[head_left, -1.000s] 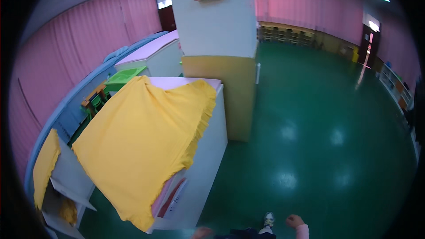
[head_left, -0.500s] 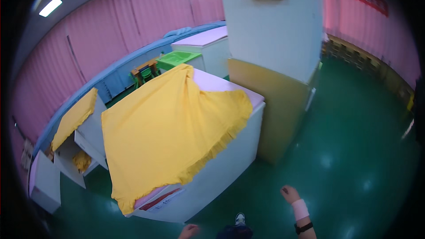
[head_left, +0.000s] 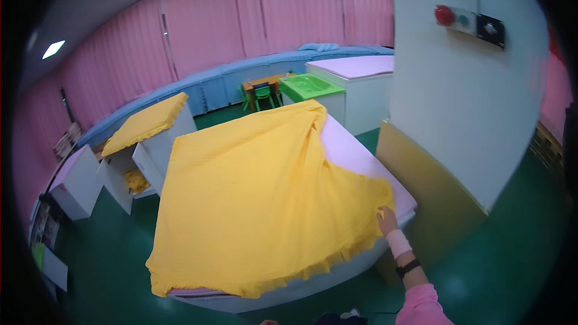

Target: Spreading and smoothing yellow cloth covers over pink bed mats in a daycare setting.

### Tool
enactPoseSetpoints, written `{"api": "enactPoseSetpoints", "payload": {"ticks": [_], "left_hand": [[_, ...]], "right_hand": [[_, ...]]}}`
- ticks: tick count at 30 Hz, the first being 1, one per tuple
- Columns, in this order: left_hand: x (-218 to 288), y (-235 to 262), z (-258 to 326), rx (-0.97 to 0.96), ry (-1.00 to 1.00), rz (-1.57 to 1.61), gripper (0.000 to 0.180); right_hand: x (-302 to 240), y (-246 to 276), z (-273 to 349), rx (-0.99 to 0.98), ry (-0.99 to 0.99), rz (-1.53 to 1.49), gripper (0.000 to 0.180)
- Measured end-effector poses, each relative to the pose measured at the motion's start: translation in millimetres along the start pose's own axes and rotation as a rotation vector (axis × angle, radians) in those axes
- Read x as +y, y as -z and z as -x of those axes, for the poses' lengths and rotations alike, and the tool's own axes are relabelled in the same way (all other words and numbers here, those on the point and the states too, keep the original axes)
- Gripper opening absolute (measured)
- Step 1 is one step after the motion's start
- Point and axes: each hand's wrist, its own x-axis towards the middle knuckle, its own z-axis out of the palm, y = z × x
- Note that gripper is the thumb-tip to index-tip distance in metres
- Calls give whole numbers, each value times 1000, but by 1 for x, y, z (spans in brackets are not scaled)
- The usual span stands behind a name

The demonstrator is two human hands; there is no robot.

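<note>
A yellow tablecloth with a ruffled edge (head_left: 253, 204) lies over most of a white cabinet (head_left: 283, 292) with a pink top (head_left: 352, 150). Folds gather at its far right corner, leaving a strip of the pink top bare. My right hand (head_left: 387, 221) is at the cloth's near right corner, its fingers closed on the edge; that corner looks slightly blurred. Only a sliver of my left hand (head_left: 269, 322) shows at the lower edge, below the cabinet's near side, and its fingers are hidden.
A board (head_left: 430, 174) leans by a pillar (head_left: 463, 90) at the right. To the left stands an open-doored cabinet (head_left: 171, 135) with a yellow cover and yellow cloth inside. A green-topped unit (head_left: 310, 86) and small table with chairs (head_left: 263, 91) are beyond.
My right hand has come up from over the floor to the cloth's near right corner. My left hand has mostly dropped out of view. The view has turned left and closer to the cabinet.
</note>
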Motion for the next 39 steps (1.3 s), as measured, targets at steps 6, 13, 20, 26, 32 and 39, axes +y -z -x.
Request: {"api": "enactPoseSetpoints", "payload": {"ticks": [6, 13, 20, 26, 32, 39], "left_hand": [[2, -68, -19, 346, -33, 208, 22], [5, -151, -29, 428, 1, 293, 25], [-12, -156, -53, 377, -31, 254, 21], [42, -143, -60, 424, 45, 235, 21], [14, -125, -74, 366, 113, -13, 22], [-4, -118, -137, 103, 135, 37, 26]], "right_hand": [[75, -58, -152, -273, -267, 311, 42], [142, -85, -209, -446, -246, 363, 34], [103, -49, -204, -641, -11, 158, 31], [73, 89, -184, -43, -48, -318, 20], [45, 213, -103, 161, -88, 187, 18], [174, 149, -5, -149, -329, 803, 33]]}}
